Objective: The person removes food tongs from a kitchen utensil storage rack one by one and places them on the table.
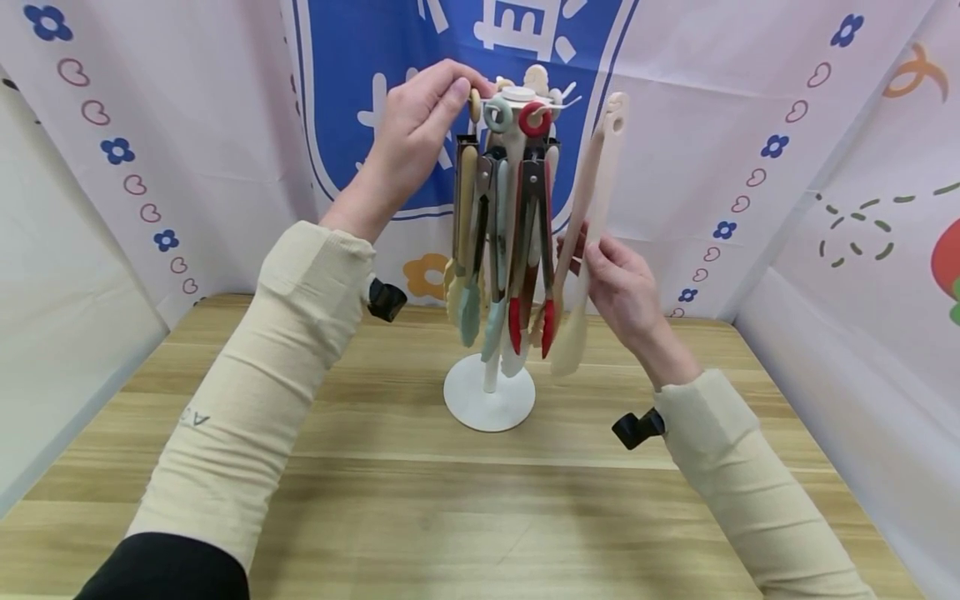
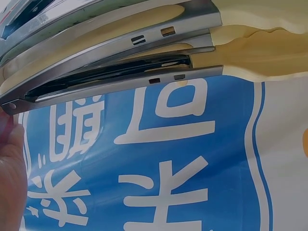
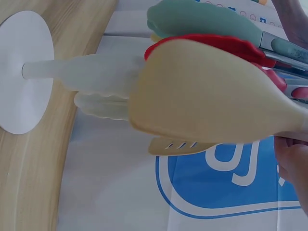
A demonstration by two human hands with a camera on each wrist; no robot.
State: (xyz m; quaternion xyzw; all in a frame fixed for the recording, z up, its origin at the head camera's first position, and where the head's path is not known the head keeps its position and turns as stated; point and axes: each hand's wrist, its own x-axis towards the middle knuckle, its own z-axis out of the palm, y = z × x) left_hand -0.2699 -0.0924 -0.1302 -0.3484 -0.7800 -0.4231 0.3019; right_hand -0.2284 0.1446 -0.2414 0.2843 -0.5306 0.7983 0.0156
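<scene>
While gripped low on its handle by the right hand (image 1: 622, 287), fingers curled round it, long cream silicone spatula (image 1: 592, 242) stands tilted, held up in the air just right of the white utensil stand with round base (image 1: 488, 406), blade end down near the hanging tools, holed handle tip level with the stand's top. Seen close in the right wrist view: broad cream blade (image 3: 211, 98) in front of red and teal tool heads. Up top, left hand (image 1: 412, 137) pinches at the rim of the stand's hook ring beside a small beige loop, thumb and fingers closed on it. Hanging below: red-tipped tongs (image 1: 531, 250), teal silicone tongs (image 1: 480, 258), more cream tools. Stand planted mid light wooden counter (image 1: 420, 500), printed cloth backdrop (image 1: 225, 125) behind.
</scene>
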